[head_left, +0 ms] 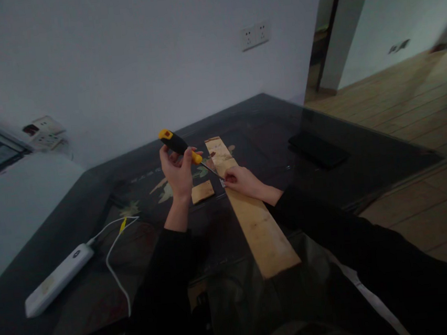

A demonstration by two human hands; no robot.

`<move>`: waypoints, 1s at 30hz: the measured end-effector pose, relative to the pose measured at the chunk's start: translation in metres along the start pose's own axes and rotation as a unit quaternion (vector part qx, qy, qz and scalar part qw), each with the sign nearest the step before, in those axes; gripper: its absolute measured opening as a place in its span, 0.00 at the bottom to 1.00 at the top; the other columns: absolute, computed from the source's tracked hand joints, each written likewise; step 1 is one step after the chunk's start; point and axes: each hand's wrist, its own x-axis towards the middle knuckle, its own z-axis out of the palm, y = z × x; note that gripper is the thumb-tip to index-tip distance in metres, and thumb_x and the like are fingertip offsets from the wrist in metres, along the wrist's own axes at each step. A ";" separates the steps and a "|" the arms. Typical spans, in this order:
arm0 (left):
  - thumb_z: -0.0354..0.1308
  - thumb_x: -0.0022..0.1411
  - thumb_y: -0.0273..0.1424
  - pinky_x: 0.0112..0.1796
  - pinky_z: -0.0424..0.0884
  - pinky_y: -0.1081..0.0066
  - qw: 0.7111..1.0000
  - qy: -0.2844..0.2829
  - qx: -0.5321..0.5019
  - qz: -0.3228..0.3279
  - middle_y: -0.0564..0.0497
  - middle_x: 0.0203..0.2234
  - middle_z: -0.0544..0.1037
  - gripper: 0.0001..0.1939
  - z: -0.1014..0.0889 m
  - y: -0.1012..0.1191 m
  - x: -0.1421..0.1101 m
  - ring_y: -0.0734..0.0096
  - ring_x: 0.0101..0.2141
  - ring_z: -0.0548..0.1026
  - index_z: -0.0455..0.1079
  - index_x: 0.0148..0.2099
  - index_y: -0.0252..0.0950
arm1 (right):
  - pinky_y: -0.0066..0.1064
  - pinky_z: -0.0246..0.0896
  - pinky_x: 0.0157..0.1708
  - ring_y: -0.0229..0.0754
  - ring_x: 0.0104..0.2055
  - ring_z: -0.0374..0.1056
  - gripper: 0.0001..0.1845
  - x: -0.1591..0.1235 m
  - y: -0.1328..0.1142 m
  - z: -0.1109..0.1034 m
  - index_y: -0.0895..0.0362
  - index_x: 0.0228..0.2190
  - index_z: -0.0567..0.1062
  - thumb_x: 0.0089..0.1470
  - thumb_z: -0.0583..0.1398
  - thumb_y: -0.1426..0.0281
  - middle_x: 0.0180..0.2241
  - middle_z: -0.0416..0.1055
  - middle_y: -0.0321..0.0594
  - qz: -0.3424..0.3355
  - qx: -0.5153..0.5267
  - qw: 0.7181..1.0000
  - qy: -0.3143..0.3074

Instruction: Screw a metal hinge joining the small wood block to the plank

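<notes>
My left hand [179, 174] is closed around the black and yellow handle of a screwdriver [182, 146]. Its handle end points up and left, and its thin metal shaft slants down to the right. Below the tip lies a long, narrow wooden board [258, 224] that runs from the tabletop toward my lap. Against this board, right by the screwdriver tip, the fingers of my right hand [244, 182] are pinched together. Whatever they hold is too small or too hidden to make out. A small square wooden piece [202, 192] lies just left of the board.
The dark, glossy table [222, 236] stands against a pale wall with a double socket [255, 36]. To the right lies a flat black object [318, 149]. On the left are a white power bank [59, 280] and its white cable [117, 275].
</notes>
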 end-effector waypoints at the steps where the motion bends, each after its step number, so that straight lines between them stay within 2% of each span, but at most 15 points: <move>1: 0.64 0.61 0.44 0.38 0.81 0.63 1.000 0.000 -0.002 -0.001 0.45 0.38 0.82 0.27 0.000 0.000 0.000 0.60 0.37 0.84 0.61 0.57 0.40 | 0.28 0.47 0.31 0.35 0.30 0.61 0.04 0.000 0.000 0.000 0.58 0.27 0.74 0.53 0.64 0.75 0.26 0.69 0.35 0.000 -0.002 1.000 0.000; 13: 0.65 0.60 0.48 0.39 0.82 0.61 1.000 -0.011 0.014 0.017 0.45 0.39 0.81 0.29 0.000 0.002 -0.001 0.60 0.36 0.84 0.60 0.57 0.41 | 0.28 0.47 0.31 0.35 0.30 0.61 0.04 -0.001 -0.002 -0.001 0.59 0.28 0.75 0.54 0.64 0.75 0.27 0.71 0.35 0.003 -0.010 1.000 0.001; 21: 0.62 0.61 0.52 0.35 0.82 0.65 0.992 -0.031 0.107 0.066 0.44 0.47 0.77 0.32 0.002 0.001 0.004 0.63 0.37 0.83 0.58 0.60 0.43 | 0.29 0.47 0.31 0.35 0.29 0.60 0.05 -0.001 -0.002 0.000 0.59 0.27 0.75 0.54 0.64 0.75 0.26 0.70 0.36 -0.003 -0.014 1.000 0.002; 24: 0.64 0.60 0.51 0.33 0.80 0.67 0.985 -0.037 0.146 0.082 0.43 0.48 0.77 0.33 0.007 0.004 0.008 0.64 0.37 0.82 0.58 0.60 0.43 | 0.28 0.47 0.31 0.35 0.29 0.60 0.05 -0.002 -0.001 0.000 0.59 0.27 0.75 0.54 0.64 0.75 0.26 0.70 0.35 -0.010 -0.005 1.000 0.004; 27: 0.67 0.58 0.47 0.33 0.79 0.67 0.975 -0.063 0.188 0.099 0.44 0.47 0.77 0.34 0.016 0.012 0.013 0.65 0.36 0.82 0.57 0.60 0.43 | 0.28 0.48 0.31 0.35 0.29 0.61 0.04 -0.002 -0.002 0.000 0.59 0.27 0.75 0.54 0.64 0.76 0.26 0.70 0.35 -0.016 0.005 1.000 0.008; 30: 0.67 0.59 0.43 0.35 0.78 0.67 0.961 -0.113 0.226 0.115 0.45 0.48 0.78 0.35 0.026 0.027 0.017 0.65 0.34 0.81 0.55 0.63 0.44 | 0.27 0.50 0.32 0.35 0.30 0.62 0.03 -0.002 -0.003 -0.001 0.59 0.29 0.76 0.54 0.64 0.76 0.27 0.72 0.36 -0.019 0.006 1.000 0.009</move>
